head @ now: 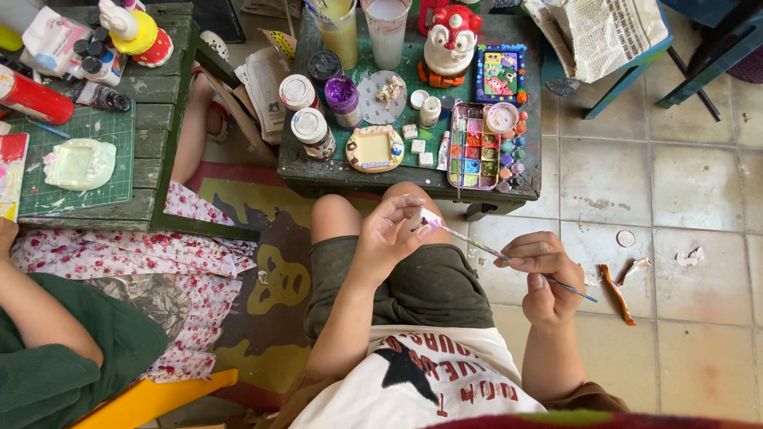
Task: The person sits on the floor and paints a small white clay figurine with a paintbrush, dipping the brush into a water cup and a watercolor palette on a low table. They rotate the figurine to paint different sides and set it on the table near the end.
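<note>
Small piece: we held a little white piece [415, 215] in our left hand [387, 234], up over our knee, just in front of the low dark surface [318, 171]; it was mostly hidden by the fingers, so we could not tell its exact shape.
How it handled: we judged it light, stiff and likely brittle, with wet paint; best taken by its bare edges.
Left grip: our fingers were closed around the piece, thumb against one side, fingertips on the other.
Brush: a thin paintbrush [509, 259] ran from our right hand [544, 274] up to the piece, its purple-tipped end touching or just beside it.
Right grip: our fingers were pinched together on the brush handle, pencil-style, the tail end sticking out past the hand.
Around us: a paint tray [480, 148] with many coloured wells sat on the surface, next to a small painted frame [374, 148] and paint jars [311, 127].
Neighbour: another person's arm [40, 322] in a green sleeve was to our left.
</note>
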A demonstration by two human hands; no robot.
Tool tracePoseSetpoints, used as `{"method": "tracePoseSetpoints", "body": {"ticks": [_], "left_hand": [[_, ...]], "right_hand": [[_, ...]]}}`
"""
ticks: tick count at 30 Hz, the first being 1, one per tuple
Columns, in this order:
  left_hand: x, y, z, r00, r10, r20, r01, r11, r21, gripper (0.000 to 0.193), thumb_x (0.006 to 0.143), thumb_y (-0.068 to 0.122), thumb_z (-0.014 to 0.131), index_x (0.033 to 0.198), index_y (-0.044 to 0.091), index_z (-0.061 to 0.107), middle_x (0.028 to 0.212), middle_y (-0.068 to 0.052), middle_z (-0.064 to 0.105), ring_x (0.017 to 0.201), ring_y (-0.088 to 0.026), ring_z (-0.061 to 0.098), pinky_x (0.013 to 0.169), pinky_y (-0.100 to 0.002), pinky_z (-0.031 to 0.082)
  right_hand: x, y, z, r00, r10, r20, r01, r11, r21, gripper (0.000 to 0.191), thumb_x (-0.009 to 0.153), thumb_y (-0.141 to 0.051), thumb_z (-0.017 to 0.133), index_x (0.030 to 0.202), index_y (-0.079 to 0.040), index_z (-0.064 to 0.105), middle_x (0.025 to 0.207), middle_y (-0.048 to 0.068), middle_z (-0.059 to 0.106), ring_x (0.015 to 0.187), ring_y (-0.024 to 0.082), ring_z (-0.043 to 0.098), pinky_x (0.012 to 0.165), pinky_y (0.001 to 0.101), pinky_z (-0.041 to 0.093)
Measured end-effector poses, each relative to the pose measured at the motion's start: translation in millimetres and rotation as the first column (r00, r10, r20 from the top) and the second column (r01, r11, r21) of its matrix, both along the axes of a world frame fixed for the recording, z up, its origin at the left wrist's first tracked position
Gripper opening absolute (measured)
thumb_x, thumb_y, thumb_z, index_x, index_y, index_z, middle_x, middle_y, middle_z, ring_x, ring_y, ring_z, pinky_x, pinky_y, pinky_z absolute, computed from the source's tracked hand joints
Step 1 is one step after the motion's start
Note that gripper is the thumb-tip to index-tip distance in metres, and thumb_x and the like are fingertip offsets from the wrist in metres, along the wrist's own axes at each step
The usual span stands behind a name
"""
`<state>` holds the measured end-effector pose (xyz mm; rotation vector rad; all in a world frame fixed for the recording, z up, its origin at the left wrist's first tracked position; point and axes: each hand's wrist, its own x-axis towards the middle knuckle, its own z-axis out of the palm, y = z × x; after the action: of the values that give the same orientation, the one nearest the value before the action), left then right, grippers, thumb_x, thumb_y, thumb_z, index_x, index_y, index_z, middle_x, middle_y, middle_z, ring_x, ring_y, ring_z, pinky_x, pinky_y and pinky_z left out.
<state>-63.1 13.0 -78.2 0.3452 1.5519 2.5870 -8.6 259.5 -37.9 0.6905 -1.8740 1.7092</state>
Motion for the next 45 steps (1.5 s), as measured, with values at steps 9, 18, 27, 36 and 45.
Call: {"method": "tracePoseSetpoints", "body": {"ticks": [9,18,27,36,45], "left_hand": [[-5.9,-2.4,-9.4,0.999,-0.014,0.031,0.015,1.000,-0.019,0.048,0.089,0.007,0.080,0.131,-0.004,0.059,0.127,-0.009,0.063,0.123,-0.017,0.059,0.113,-0.033,0.047],[-7.2,-0.9,-11.7,1.000,-0.019,0.024,0.021,0.997,-0.069,0.049,0.088,0.007,0.080,0.131,-0.004,0.058,0.126,-0.009,0.063,0.120,-0.017,0.061,0.109,-0.034,0.049],[-7.8,-8.2,-5.8,0.993,-0.011,0.116,0.022,0.995,-0.098,0.043,0.091,0.007,0.079,0.128,-0.003,0.059,0.119,-0.009,0.069,0.117,-0.015,0.063,0.107,-0.031,0.048],[-24.1,-23.9,-21.2,0.984,0.166,0.061,-0.149,0.965,-0.217,0.039,0.090,0.005,0.079,0.123,0.001,0.058,0.115,-0.009,0.070,0.112,-0.014,0.065,0.103,-0.030,0.048],[-28.8,-27.5,-40.0,0.974,0.223,0.045,-0.200,0.932,-0.303,0.037,0.090,0.004,0.079,0.121,0.001,0.058,0.111,-0.010,0.071,0.108,-0.014,0.066,0.101,-0.029,0.047]], "right_hand": [[-4.0,1.9,-12.2,0.999,-0.020,0.033,0.026,0.980,-0.198,0.015,0.103,-0.010,0.049,0.100,0.001,0.059,0.091,0.015,0.067,0.091,0.027,0.065,0.068,0.0354,0.061],[-9.8,3.0,-12.3,0.997,0.009,0.075,-0.004,0.998,-0.067,0.017,0.101,-0.008,0.048,0.097,0.002,0.060,0.091,0.017,0.067,0.090,0.027,0.064,0.076,0.0390,0.062],[-7.6,4.7,-29.4,0.995,0.015,0.095,-0.009,0.998,-0.059,0.015,0.104,-0.009,0.048,0.100,0.000,0.059,0.093,0.017,0.069,0.090,0.027,0.064,0.075,0.0361,0.057],[-93.1,61.3,-87.6,0.870,-0.411,0.270,0.410,0.910,0.065,0.007,0.111,-0.002,0.055,0.115,0.002,0.059,0.110,0.013,0.069,0.091,0.016,0.059,0.083,0.0270,0.048],[-200.8,51.8,-127.8,0.877,-0.471,0.088,0.356,0.764,0.538,0.003,0.097,-0.001,0.066,0.100,-0.001,0.066,0.097,0.016,0.066,0.098,0.034,0.060,0.087,0.0421,0.049]]}}
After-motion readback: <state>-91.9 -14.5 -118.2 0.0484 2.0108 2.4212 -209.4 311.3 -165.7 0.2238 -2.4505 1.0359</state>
